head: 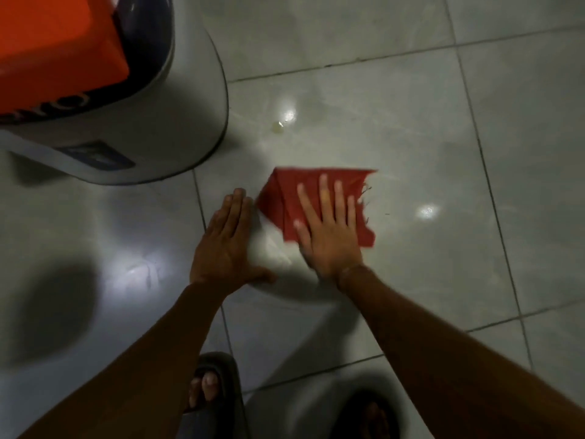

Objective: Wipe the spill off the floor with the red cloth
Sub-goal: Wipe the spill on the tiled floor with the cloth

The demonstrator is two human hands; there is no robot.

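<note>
I see a glossy grey tiled floor (411,106) bearing a folded red cloth (285,198), a small yellowish spill (278,128) beyond it, and a rounded grey appliance base (158,134) at left.

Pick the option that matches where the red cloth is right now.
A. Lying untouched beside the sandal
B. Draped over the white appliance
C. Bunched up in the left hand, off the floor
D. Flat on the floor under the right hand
D: the right hand lies spread, palm down, on the red cloth, pressing it against the tiled floor, while the left hand rests on bare tile beside it.

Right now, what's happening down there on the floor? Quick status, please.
Right hand flat on red cloth, pressing it to the floor. Left hand flat on bare tile. Small yellowish spot beyond the cloth, untouched. White appliance close by.
</note>
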